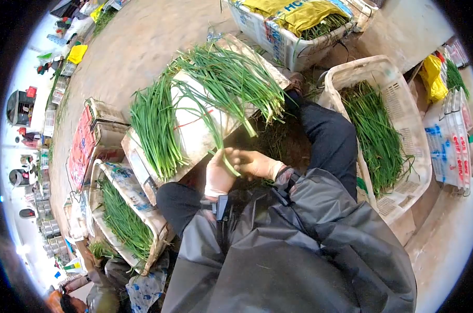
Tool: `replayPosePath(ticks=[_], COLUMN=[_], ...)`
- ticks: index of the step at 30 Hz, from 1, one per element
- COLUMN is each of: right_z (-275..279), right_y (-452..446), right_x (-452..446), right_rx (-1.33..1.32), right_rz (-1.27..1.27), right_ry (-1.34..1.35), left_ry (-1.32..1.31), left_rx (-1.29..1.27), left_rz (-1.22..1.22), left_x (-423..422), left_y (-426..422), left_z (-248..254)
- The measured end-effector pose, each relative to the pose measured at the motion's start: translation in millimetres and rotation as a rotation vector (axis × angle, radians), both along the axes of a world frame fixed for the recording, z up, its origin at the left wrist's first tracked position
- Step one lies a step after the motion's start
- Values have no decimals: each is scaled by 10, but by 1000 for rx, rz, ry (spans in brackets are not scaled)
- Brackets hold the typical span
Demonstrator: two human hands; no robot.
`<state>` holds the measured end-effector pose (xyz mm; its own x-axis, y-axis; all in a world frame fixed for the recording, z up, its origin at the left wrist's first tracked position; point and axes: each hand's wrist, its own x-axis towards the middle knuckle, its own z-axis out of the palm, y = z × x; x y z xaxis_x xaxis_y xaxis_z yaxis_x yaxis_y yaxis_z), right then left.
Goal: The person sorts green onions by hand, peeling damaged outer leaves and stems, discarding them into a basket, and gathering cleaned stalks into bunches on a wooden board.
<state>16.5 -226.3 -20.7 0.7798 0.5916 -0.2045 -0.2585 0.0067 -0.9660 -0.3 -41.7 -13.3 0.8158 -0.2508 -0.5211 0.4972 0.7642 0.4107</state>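
My left hand (pixel 219 173), in a pale thin glove, is closed around a few long green chives (pixel 211 128). Their leaves stretch up over the board, and the pale stem ends stick out below my fingers. From the right, my right hand (pixel 258 165), gloved alike, meets those stems with its fingers bent and pinched at them; its fingertips are partly hidden. In front of both hands is a tilted whitish board (pixel 187 112). A neat bundle of chives (pixel 155 133) lies on its left part, and a looser heap of chives (pixel 223 73) spreads across its right part.
To my right stands a white plastic crate (pixel 403 112) with chives inside. Another crate (pixel 155 227) of chives is at my left. Ahead is a crate (pixel 252 28) topped by a yellow sack (pixel 294 13). Part of another person (pixel 98 292) shows at lower left.
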Motion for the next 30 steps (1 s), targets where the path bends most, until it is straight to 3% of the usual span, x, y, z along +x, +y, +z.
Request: replayPosePath(ticks=[1,2,4,6,8,10,12,14,18,20,21,23,24,25,30], right_z=[-121,-178,-156,-225,-153,-111,-33,75,-177,-265,-41,-25,-56,34,67], right_y=[11,10,-118,-300,-546,-589,-581,-457,-102,-39,-34,-4,6,-16,19], right_x=[32,72,92,96,153,310,423,459,541,472,431,318,271,262,237], right_rx=[-159,-319,-769,-1215,-1335,-1349,-998,-636,-344,-151,-48,76,164,168,-21], right_rz=[64,130,275,494,458,219,-164,-289,-371,-316,-259,-140,-99,-41,151], right_ry=[12,25,-300,-198,-116,-96,-67,115,171,260,342,454,498,544,463], left_ry=[8,14,25,-93,-42,-31,-11,-51,-19,-39,-65,-77,-68,12,47], left_rx=[-50,63,282,695,791,685,525,526,574,531,455,291,204,302,290], left_rz=[-1,-14,-39,-76,77,163,156,88,37,50,4,-124,-206,-21,11], left_x=[-5,-5,1,14,74,152,213,283,417,459,469,461,466,417,268], left_y=[6,20,43,157,223,268,209,106,-160,-220,-116,-29,-64,-268,-109], left_z=[31,60,115,33,29,31,20,-100,-132,-281,-474,-454,-168,25,-71])
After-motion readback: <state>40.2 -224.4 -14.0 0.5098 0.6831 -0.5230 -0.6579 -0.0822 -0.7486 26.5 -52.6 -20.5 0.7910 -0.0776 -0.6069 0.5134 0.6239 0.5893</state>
